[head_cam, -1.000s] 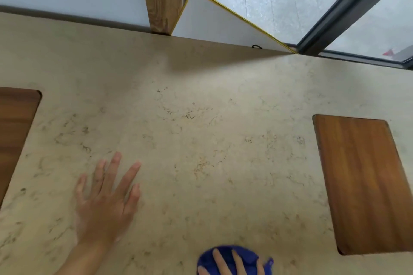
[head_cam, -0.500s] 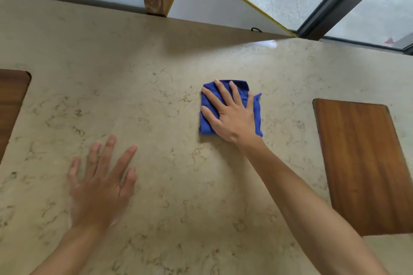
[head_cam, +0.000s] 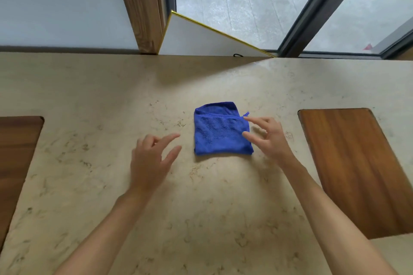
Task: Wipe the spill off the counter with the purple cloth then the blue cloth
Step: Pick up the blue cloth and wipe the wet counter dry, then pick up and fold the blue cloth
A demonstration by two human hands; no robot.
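Hovering with fingers spread and empty, right hand (head_cam: 269,138) at the right edge of the blue cloth (head_cam: 221,129), fingertips (head_cam: 245,134) over its border, contact uncertain. Left hand (head_cam: 152,156) likewise loose and empty, just left of it, a little farther off. Cloth folded into a squarish pad, flat mid-counter (head_cam: 89,96), slightly longer front to back, terry-textured. No purple cloth or spill visible.
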